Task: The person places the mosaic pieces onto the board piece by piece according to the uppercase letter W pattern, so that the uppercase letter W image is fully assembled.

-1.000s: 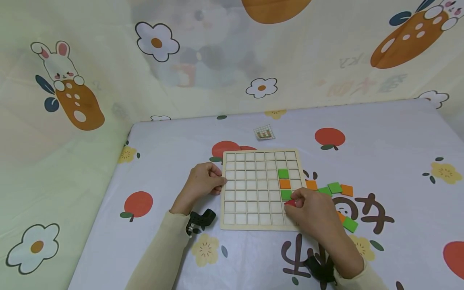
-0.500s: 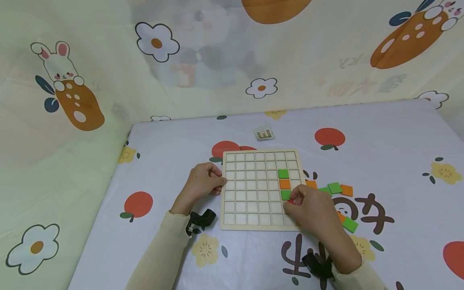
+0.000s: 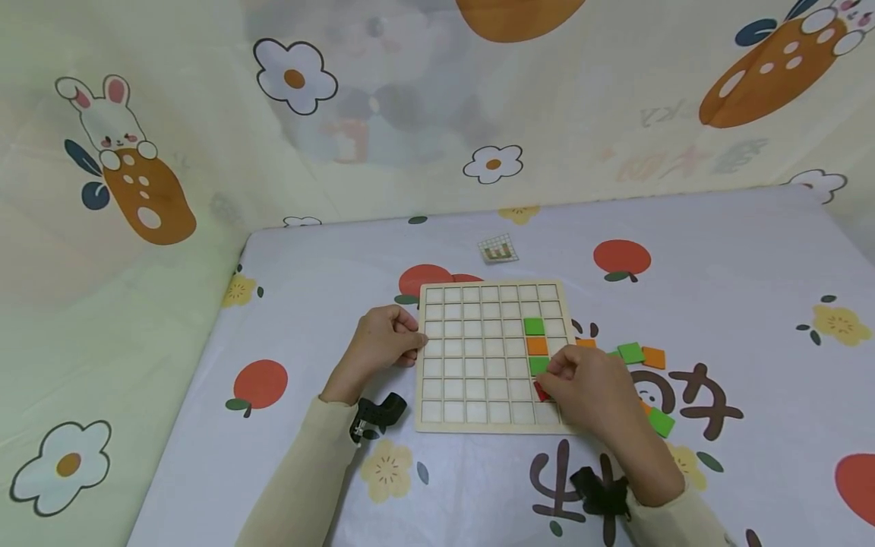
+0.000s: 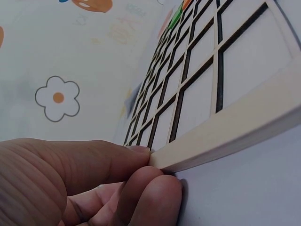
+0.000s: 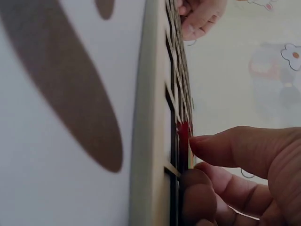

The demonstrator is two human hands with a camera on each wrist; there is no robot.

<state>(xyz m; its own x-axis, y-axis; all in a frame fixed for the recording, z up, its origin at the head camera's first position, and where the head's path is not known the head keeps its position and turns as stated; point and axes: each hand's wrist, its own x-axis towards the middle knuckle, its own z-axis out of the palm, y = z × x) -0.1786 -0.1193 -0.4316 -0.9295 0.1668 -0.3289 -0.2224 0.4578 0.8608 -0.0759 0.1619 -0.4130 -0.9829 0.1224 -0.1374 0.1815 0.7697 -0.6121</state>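
Observation:
A wooden grid board [image 3: 478, 428] lies on the cloth in front of me. My left hand [image 3: 379, 338] pinches its left edge; in the left wrist view the thumb [image 4: 108, 162] is at the rim's corner with curled fingers below. A column of tiles sits in the grid: a green tile [image 3: 534, 326], an orange tile [image 3: 537, 346] and another green tile [image 3: 538, 365]. Just below them, my right hand [image 3: 593, 389] pinches a red tile [image 3: 541, 390] at its cell, mostly covered by the fingers. The right wrist view shows the red tile [image 5: 184, 141] standing tilted against the thumb tip.
Loose tiles lie right of the board, among them a green tile [image 3: 631, 352], an orange tile [image 3: 654, 358] and a green tile [image 3: 661, 422]. A small gridded picture card [image 3: 498, 249] rests behind the board. A patterned curtain [image 3: 383, 175] rises behind the table.
My right hand has shifted slightly, and the red tile has moved a little down and left into the cell below the lower green tile. My left hand stays at the board's edge.

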